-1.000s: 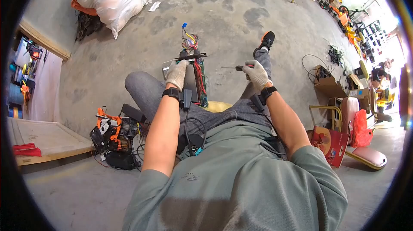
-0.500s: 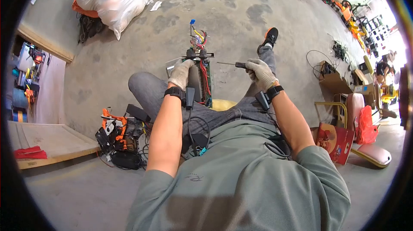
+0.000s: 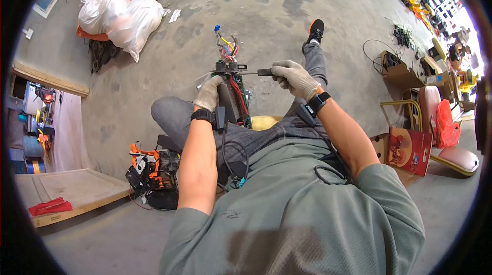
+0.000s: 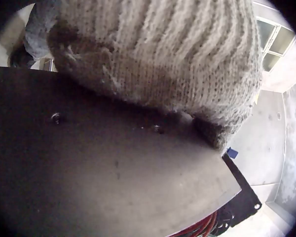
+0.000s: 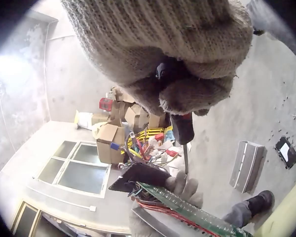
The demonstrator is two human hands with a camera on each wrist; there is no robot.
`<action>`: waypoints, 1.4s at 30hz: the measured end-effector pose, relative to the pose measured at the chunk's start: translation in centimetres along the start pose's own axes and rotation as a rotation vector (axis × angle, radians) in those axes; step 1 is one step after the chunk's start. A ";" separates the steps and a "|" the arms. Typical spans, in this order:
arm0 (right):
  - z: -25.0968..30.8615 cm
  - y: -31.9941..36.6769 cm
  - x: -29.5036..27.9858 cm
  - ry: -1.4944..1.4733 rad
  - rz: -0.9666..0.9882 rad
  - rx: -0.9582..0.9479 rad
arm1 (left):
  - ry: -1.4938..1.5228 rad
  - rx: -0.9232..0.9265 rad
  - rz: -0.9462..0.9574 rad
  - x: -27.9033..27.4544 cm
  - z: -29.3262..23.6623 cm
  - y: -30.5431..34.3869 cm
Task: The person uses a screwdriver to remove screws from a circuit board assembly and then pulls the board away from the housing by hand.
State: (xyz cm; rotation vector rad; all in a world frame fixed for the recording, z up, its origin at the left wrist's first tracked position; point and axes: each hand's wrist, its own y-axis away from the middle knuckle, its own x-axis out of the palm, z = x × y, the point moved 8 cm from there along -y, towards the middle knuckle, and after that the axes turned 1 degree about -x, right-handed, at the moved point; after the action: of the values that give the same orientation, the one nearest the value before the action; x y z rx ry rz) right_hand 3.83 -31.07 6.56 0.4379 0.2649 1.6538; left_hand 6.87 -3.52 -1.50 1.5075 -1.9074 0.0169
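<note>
Between the person's legs is a long electronics unit [image 3: 228, 100] with a grey metal housing, red wires and a green circuit board [image 5: 187, 211]. A black end plate [image 5: 138, 176] closes its far end, where coloured wires [image 3: 226, 47] stick out. My gloved left hand [image 3: 208, 93] grips the unit near that end; its fingertips [image 5: 186, 191] show beside the plate in the right wrist view. My gloved right hand [image 3: 297, 78] holds a screwdriver [image 3: 264, 72] by its dark handle. The shaft points left, its tip right at the end plate. A bare metal face [image 4: 118, 173] fills much of the left wrist view.
White sacks [image 3: 120, 19] lie on the floor at far left. An orange and black machine part [image 3: 154, 172] stands by the left hip, near a wooden board [image 3: 77, 188]. To the right are a red box [image 3: 408, 151] and an open carton [image 3: 400, 72].
My right hand has moved left with the screwdriver, bringing its tip from beside the unit to the end plate. The left hand keeps its grip on the unit.
</note>
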 end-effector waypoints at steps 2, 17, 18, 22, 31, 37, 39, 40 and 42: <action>0.1 0.0 -0.1 -0.011 -0.020 -0.004 | -0.039 -0.009 -0.044 -0.2 -0.1 0.3; 0.2 0.4 0.6 0.053 0.077 0.028 | -0.085 -0.071 -0.141 -0.5 0.2 1.0; 0.3 0.6 0.6 0.051 0.067 0.028 | -0.058 -0.099 -0.146 -0.4 0.4 1.0; -0.7 -0.4 0.1 0.052 0.097 0.016 | -0.086 -0.070 -0.138 -1.2 0.7 0.3; -0.8 0.1 -1.6 -0.040 -0.009 -0.005 | -0.068 -0.024 -0.074 -2.2 1.2 -1.0; -1.1 0.2 -3.4 -0.059 -0.064 -0.008 | -0.009 0.004 -0.039 -2.8 1.6 -1.7; -1.2 0.4 -3.4 -0.069 -0.064 0.005 | 0.012 -0.031 -0.075 -2.9 1.8 -1.5; -1.2 0.5 -3.3 -0.078 -0.062 0.017 | 0.011 -0.031 -0.076 -2.8 1.7 -1.4; -1.0 0.6 -2.8 -0.098 -0.044 0.020 | 0.035 -0.066 -0.066 -2.0 1.5 -0.8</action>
State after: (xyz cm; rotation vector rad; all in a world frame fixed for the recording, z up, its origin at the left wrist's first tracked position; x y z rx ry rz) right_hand 3.05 -33.83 5.57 0.5234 0.2173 1.5826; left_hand 6.95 -2.72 -4.03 1.5158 -1.8120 -0.0484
